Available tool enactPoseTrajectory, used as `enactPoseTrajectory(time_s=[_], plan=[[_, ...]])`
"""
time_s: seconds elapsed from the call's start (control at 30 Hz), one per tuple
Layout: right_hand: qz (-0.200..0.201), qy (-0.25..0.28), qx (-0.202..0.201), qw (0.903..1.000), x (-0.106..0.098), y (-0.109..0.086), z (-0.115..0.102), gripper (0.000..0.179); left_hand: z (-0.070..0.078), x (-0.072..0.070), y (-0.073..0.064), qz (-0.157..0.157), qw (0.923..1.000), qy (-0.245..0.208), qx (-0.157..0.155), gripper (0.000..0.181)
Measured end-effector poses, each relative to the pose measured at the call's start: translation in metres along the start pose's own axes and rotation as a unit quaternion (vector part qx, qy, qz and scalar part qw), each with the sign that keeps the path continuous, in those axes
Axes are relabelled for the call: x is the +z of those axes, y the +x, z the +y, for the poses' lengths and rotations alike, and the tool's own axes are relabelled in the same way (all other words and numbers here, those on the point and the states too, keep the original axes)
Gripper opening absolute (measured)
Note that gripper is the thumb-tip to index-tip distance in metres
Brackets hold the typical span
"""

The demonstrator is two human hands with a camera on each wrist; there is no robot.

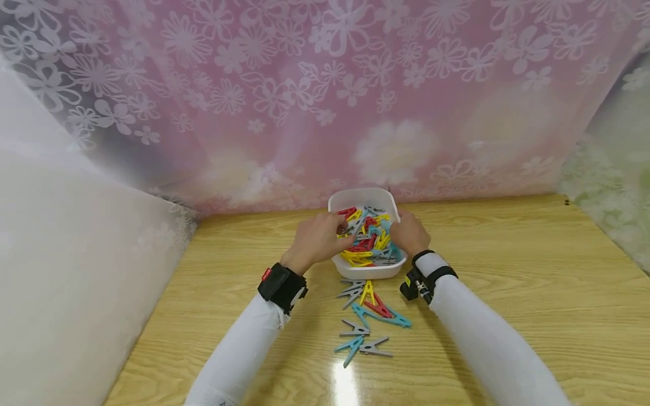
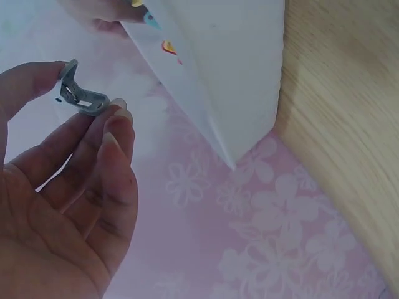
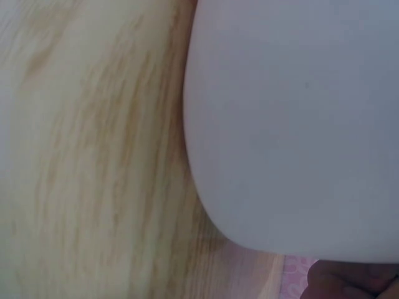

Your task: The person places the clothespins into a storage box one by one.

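Observation:
A white plastic tub (image 1: 369, 273) full of red, yellow, blue and grey clothespins (image 1: 373, 242) stands near the back of the table. Over its left side, my left hand (image 1: 320, 237) pinches a grey clothespin (image 2: 81, 96) between thumb and fingertips, its legs spread in the left wrist view. On the opposite side, my right hand (image 1: 410, 232) grips the tub's right rim, with light blue clothespins just inside by its fingers. The right wrist view is mostly the tub's outer wall (image 3: 293, 124), with a bit of curled fingers (image 3: 349, 280) at the bottom.
In front of the tub, several loose clothespins lie on the wooden table (image 1: 244, 254), among them a yellow clothespin (image 1: 368, 293), a red clothespin (image 1: 378, 307) and a grey clothespin (image 1: 376, 347). A pink flowered curtain (image 1: 304, 113) hangs right behind the tub.

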State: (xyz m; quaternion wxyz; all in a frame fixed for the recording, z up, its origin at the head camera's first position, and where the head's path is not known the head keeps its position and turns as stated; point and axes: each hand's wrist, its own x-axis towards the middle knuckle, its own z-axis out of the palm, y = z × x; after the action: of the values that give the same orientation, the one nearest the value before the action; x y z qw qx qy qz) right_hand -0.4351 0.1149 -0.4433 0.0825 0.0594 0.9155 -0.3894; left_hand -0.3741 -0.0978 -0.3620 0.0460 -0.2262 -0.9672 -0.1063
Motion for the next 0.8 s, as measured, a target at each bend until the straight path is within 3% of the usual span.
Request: enactPoseTrajectory(time_s=[0.3,0.4,0.53,0.8], plan=[[-0.003,0.001,-0.002,1.0000,0.005,-0.003,-0.005,0.049,-0.005,0.008,0.016,-0.007,0.9999,-0.009,-0.009,0.028],[0.002,-0.006,-0.008,1.0000,0.005,-0.003,-0.005,0.049,-0.006,0.010,0.019,-0.010,0.9997,-0.001,-0.020,0.041],[0.007,-0.011,-0.013,0.9998,0.004,-0.002,-0.004,0.049,-0.009,0.015,0.017,-0.001,0.9994,0.009,-0.034,0.063],[0.016,-0.012,-0.019,0.9996,0.000,0.000,0.003,0.049,-0.010,0.023,0.012,0.004,0.9996,0.008,-0.028,0.058]])
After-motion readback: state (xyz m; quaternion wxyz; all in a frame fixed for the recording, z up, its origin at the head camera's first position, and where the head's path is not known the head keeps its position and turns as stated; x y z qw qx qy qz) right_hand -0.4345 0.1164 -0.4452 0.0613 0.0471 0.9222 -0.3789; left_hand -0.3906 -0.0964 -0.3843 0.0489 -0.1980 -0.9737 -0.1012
